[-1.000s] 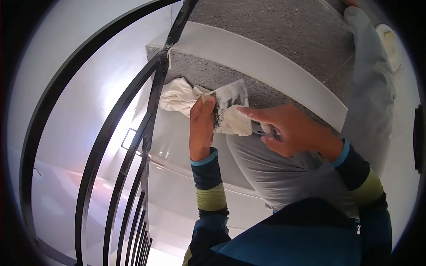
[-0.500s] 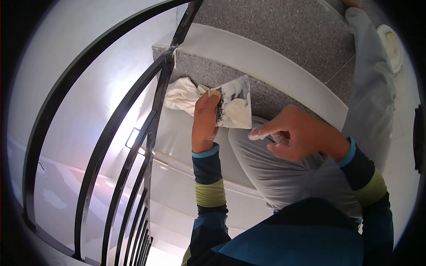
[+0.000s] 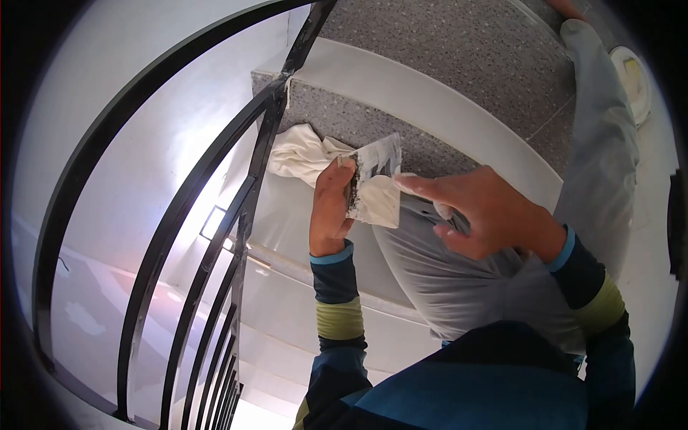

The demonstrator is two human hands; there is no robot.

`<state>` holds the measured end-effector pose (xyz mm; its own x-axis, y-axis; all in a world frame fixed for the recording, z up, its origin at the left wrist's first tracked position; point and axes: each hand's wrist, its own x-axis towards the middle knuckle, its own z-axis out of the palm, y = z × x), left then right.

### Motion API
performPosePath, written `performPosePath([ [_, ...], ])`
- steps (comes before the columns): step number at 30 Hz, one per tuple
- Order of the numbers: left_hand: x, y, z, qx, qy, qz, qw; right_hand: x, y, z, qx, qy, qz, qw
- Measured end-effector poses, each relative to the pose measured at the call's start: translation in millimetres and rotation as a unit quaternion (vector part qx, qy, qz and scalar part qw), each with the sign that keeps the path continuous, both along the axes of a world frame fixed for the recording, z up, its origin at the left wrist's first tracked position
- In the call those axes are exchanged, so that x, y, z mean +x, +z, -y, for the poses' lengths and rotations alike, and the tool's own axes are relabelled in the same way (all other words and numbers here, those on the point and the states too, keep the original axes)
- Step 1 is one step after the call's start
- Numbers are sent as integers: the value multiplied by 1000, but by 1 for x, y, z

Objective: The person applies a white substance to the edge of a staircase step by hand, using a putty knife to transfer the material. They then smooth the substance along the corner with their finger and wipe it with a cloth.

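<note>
My left hand (image 3: pixel 332 201) grips a flat scraper blade (image 3: pixel 380 159) by its dark-speckled edge, thumb on top. A lump of white paste (image 3: pixel 380 198) lies on the blade. My right hand (image 3: pixel 487 211) is at the blade's right side, its index finger stretched out with the white-smeared tip at the paste. Its other fingers are curled but apart, and nothing is held in them. Just behind my left hand, a crumpled white cloth (image 3: pixel 304 152) lies on the speckled step.
A black metal railing (image 3: pixel 208 269) runs along the left side. Grey speckled stair treads (image 3: pixel 459 50) with white risers (image 3: pixel 423 97) curve across the top. A round white container (image 3: pixel 631 84) stands at the upper right, beyond my grey-trousered leg (image 3: pixel 598 136).
My right index finger has straightened and moved up and left to the paste. The blade has tilted and shifted slightly down, with my left hand still gripping it.
</note>
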<state>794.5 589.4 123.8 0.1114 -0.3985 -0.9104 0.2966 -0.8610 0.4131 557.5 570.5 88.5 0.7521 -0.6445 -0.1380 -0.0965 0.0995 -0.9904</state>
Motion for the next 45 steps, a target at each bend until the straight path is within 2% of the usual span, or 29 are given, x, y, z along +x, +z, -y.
performPosePath([
  [1,-1,0,-1,8,-10,7,1000,1,3,2,-1,-1,1,1000],
  [3,-1,0,-1,16,-20,13,1000,2,7,12,5,99,-1,995],
  [4,-1,1,-1,6,-19,20,1000,1,7,14,4,98,-2,995],
  [6,-1,-1,0,-6,-17,26,1000,-3,4,18,112,124,39,985],
  [10,1,-2,-4,-3,-11,3,1000,0,7,21,160,91,34,982],
  [12,0,1,-3,-2,-10,-9,1000,5,6,19,66,86,6,994],
  [13,-3,3,-1,-7,-2,-3,1000,6,1,13,66,86,7,994],
  [15,-1,5,1,-13,6,4,1000,4,-14,1,-92,56,-4,994],
  [16,3,5,0,-4,28,2,1000,2,-15,1,-92,57,-3,994],
  [18,6,4,-3,11,50,-3,999,-3,-15,0,-84,65,-40,994],
  [19,5,5,-2,1,29,13,1000,0,-13,-1,-82,66,-42,994],
  [21,5,6,-2,-8,8,29,1000,14,-5,-1,49,-60,14,997],
  [22,6,5,-4,0,-5,32,999,18,-5,0,50,-60,13,997],
  [24,5,3,-5,8,-20,28,999,22,-7,1,83,18,10,996],
  [25,5,4,-5,4,1,39,999,22,-8,1,85,16,6,996],
  [27,5,2,-9,1,21,44,999,21,-11,0,197,-1,90,976],
  [29,8,0,-17,11,183,158,970,24,-15,-9,233,-38,98,967],
  [31,11,-4,-37,-20,232,162,959,29,-21,-14,268,-74,107,955],
  [33,20,-5,-72,-105,275,79,952,38,-26,-14,260,-127,-30,957],
  [34,14,-5,-80,-104,275,79,953,44,-31,-15,260,-127,-31,957],
  [36,-5,-6,-97,-14,357,251,899,59,-41,-17,204,-170,-100,959],
  [37,-9,-9,-113,-14,357,253,899,65,-45,-17,205,-170,-98,959],
  [41,-19,-17,-149,13,250,436,864,87,-59,-16,154,-180,-165,958],
  [45,-16,-21,-150,-15,234,433,870,90,-57,-14,115,-155,-167,967],
])
